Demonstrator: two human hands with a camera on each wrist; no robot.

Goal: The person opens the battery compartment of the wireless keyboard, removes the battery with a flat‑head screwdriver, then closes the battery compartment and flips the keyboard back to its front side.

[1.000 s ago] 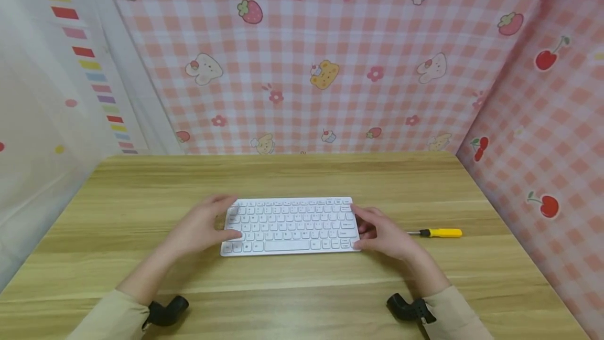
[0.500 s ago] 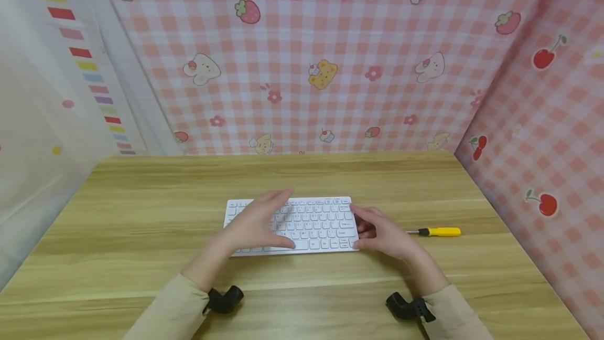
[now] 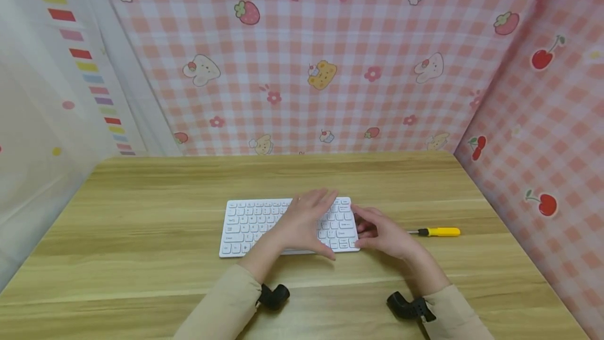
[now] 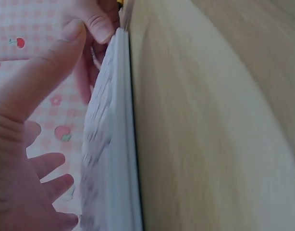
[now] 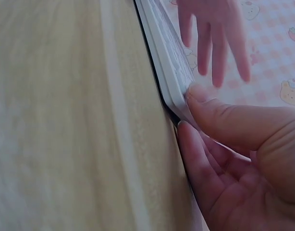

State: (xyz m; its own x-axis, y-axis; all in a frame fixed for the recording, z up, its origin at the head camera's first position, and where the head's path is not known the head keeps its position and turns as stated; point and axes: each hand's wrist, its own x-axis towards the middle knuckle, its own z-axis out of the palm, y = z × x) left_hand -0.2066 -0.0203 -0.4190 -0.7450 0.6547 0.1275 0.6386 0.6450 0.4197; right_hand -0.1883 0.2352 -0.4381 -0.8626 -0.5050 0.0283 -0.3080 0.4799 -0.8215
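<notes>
A slim white keyboard (image 3: 238, 224) lies across the middle of the wooden table. Above its right half hovers my left hand (image 3: 306, 224), fingers and thumb spread; the left wrist view shows this hand (image 4: 15, 163) apart from the keys. My right hand (image 3: 384, 236) holds the keyboard's right end. Close up in the right wrist view, the thumb (image 5: 219, 113) sits on top near the corner and a fingertip (image 5: 186, 132) is at the underside edge. Some keys are hidden behind the left hand.
A screwdriver (image 3: 441, 232) with a yellow and black handle lies right of the keyboard, its shaft end partly hidden behind the right hand. Checked cloth (image 3: 283, 67) hangs behind the wooden table (image 3: 141, 188), with more cloth at both sides.
My left hand has left the keyboard's left end and swept right above the keys toward my right hand. The right hand and the screwdriver have stayed in place.
</notes>
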